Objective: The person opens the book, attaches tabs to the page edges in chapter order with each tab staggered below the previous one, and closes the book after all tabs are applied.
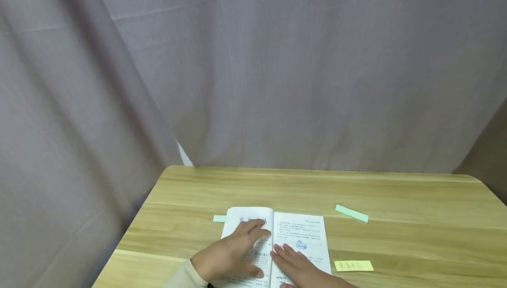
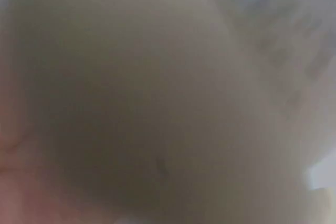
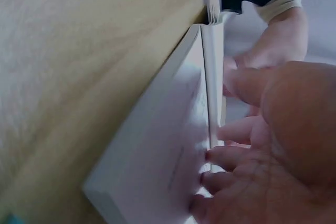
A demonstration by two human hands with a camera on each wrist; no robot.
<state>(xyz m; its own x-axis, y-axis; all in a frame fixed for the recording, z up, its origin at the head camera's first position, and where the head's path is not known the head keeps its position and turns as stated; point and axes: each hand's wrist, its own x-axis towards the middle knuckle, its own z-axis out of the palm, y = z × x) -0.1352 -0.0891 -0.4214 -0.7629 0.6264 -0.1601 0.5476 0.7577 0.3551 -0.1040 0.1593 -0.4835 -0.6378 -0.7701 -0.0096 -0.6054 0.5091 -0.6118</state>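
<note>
Fingers (image 1: 253,228) of the left hand (image 1: 229,252) lie straight and flat, spread on the left page of the open book (image 1: 305,230), holding nothing. Fingers (image 1: 287,252) of the right hand (image 1: 295,266) also lie straight, pressed on the right page just beside the spine. The two hands are near each other, one on each side of the gutter.

Biggest item: grey curtain (image 1: 253,68) hanging behind and to the left, filling most of the head view. Next, the wooden counter (image 1: 416,200), light grain, rounded far corners.

The book sits on the counter near its front edge, left of centre, lying open flat, printed text on both pages, a blue stamp-like mark (image 1: 301,245) on the right page. Right wrist view shows the same book (image 3: 173,156) from its edge, page block thick, right fingertips (image 3: 210,156) touching the page surface, palm open.

A cream sleeve (image 1: 184,277) covers the left wrist.

Small stuff: a green paper strip (image 1: 351,213) on the counter, well apart from the book to the right. A second green strip (image 1: 219,218) pokes out at the book's left top corner, touching it. A yellow sticky note (image 1: 354,266) with handwriting lies just right of the book's lower edge.

Left wrist view is blurred, nothing readable.
</note>
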